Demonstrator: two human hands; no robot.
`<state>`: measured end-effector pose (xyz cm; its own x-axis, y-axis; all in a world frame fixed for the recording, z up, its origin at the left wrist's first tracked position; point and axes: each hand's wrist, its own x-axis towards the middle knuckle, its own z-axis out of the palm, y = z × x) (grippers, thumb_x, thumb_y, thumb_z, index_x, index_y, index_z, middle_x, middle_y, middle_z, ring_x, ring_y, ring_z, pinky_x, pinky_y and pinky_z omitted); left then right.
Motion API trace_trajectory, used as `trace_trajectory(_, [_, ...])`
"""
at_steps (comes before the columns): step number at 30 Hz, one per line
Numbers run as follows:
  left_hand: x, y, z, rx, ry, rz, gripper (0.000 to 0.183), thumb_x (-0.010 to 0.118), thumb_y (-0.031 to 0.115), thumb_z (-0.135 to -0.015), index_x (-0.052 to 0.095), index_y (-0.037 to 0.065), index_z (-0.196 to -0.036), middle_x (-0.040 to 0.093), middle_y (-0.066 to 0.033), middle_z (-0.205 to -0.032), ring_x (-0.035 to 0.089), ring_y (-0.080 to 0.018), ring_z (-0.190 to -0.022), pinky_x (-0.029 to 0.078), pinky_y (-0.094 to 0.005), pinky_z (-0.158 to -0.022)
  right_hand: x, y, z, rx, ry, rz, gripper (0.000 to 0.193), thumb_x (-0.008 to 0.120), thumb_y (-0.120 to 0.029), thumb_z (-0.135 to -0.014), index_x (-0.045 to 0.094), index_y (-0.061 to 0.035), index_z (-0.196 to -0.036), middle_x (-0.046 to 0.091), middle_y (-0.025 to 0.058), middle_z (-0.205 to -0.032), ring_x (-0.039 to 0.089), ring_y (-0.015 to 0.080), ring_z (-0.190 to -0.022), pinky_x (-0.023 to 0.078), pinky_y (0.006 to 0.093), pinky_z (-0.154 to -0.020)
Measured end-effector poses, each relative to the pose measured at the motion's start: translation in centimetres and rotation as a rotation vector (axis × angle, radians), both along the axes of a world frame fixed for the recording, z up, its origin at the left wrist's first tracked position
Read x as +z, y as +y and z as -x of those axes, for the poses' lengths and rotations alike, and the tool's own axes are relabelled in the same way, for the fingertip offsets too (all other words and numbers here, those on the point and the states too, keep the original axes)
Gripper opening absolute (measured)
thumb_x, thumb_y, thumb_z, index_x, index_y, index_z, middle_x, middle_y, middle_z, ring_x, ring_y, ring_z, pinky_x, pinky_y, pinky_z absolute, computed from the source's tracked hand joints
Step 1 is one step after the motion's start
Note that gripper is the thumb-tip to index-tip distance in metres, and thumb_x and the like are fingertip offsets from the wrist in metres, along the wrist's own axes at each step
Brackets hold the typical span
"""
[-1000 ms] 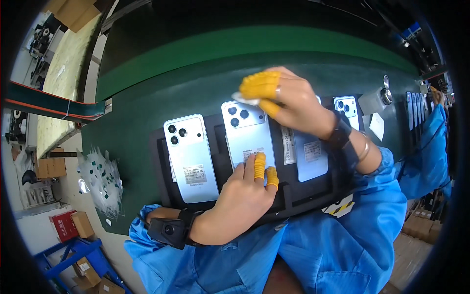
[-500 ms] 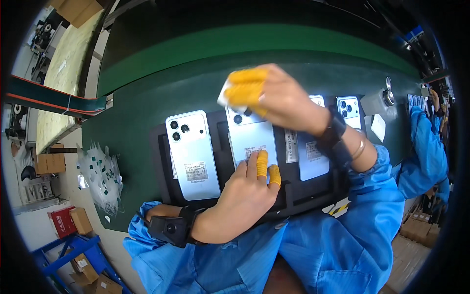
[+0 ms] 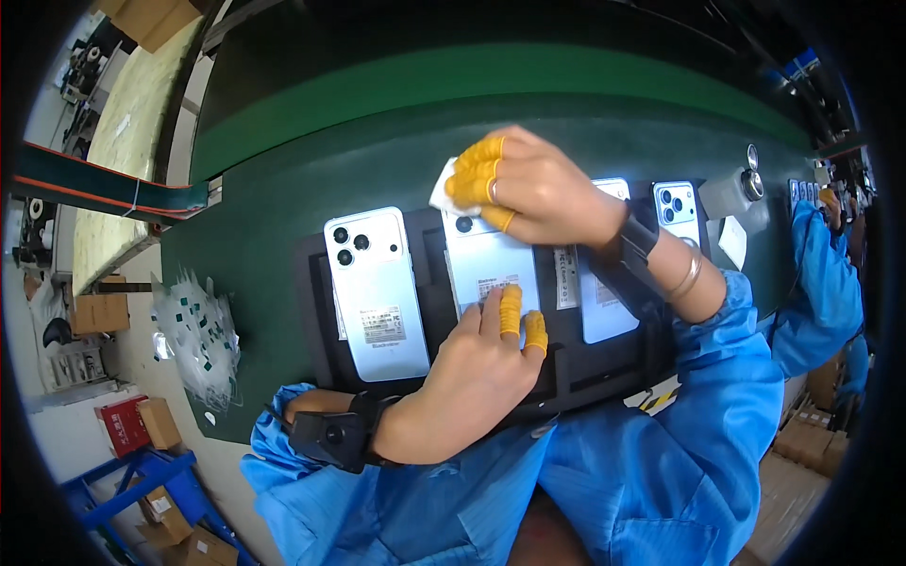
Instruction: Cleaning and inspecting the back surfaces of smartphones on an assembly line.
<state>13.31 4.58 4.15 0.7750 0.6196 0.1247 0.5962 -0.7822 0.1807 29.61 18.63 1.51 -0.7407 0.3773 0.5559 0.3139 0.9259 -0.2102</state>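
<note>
Several pale blue phones lie back side up in a black tray (image 3: 559, 379). On the middle phone (image 3: 500, 255), my left hand (image 3: 467, 391) rests with fingers stretched across its lower part, near the printed label. A folded white wipe (image 3: 441, 193) is pinched in my right hand (image 3: 547, 184) at that phone's top end, partly covering its cameras. Yellow finger cots cover several of my fingers. To the left lies another phone (image 3: 379, 283); a third phone (image 3: 604, 316) is partly hidden under my right forearm, and one more phone (image 3: 675, 205) sits beyond it.
A pile of clear films with green tabs (image 3: 198, 335) lies at the table's left. At the right stand a translucent bottle with a metal top (image 3: 725, 196) and a white sheet (image 3: 732, 242). Farther right, a co-worker's blue sleeve (image 3: 823, 292) reaches toward more phones.
My right hand, blurred before, has shifted slightly right with the wipe at the middle phone's top. My left hand stays on the same phone. The whole view has shifted a little.
</note>
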Motion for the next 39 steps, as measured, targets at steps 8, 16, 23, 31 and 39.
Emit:
trace_trajectory(8, [0.0,0.1,-0.1,0.002,-0.013,-0.016,0.034,0.066,0.018,-0.072,0.067,-0.003,-0.099,0.060,-0.0269,-0.107,0.059,-0.0333,-0.102,0.050,-0.0329,-0.080,0.2,-0.2,0.1,0.009,-0.046,-0.126,0.010,0.068,-0.004,-0.069,0.070,-0.0030,-0.078,0.067,0.0095,-0.076,0.060,0.0237,-0.082,0.045,0.0360,-0.088])
trace_trajectory(16, [0.1,0.1,-0.2,0.004,-0.019,-0.012,0.034,0.066,0.018,-0.071,0.067,-0.003,-0.099,0.060,-0.0264,-0.106,0.059,-0.0329,-0.102,0.050,-0.0325,-0.079,0.6,-0.1,-0.9,-0.067,0.049,0.013,0.015,0.067,-0.003,-0.073,0.069,-0.0027,-0.088,0.069,0.0134,-0.088,0.065,0.0268,-0.087,0.048,0.0397,-0.091])
trace_trajectory(23, [0.0,0.0,0.0,0.020,-0.014,0.002,0.035,0.067,0.019,-0.071,0.067,-0.003,-0.099,0.060,-0.0263,-0.108,0.059,-0.0329,-0.103,0.050,-0.0331,-0.080,0.9,-1.0,-2.7,0.150,0.056,0.249,0.005,0.066,-0.005,-0.073,0.065,-0.0007,-0.069,0.066,0.0129,-0.071,0.063,0.0244,-0.066,0.048,0.0382,-0.089])
trace_trajectory(31, [0.1,0.0,-0.2,0.018,-0.001,0.005,0.035,0.067,0.019,-0.071,0.067,-0.002,-0.099,0.060,-0.0260,-0.108,0.059,-0.0333,-0.103,0.050,-0.0338,-0.080,0.9,-1.9,-0.4,0.173,-0.002,0.179,0.010,0.067,-0.006,-0.074,0.068,-0.0026,-0.084,0.067,0.0107,-0.076,0.065,0.0247,-0.078,0.045,0.0384,-0.095])
trace_trajectory(39, [0.3,-0.1,-0.3,0.005,0.012,-0.014,0.033,0.066,0.019,-0.073,0.067,-0.002,-0.099,0.060,-0.0262,-0.110,0.059,-0.0337,-0.104,0.050,-0.0338,-0.081,0.1,-1.1,-2.7,-0.112,0.183,0.177,0.004,0.069,-0.004,-0.070,0.067,-0.0026,-0.074,0.065,0.0114,-0.070,0.062,0.0252,-0.068,0.045,0.0392,-0.091])
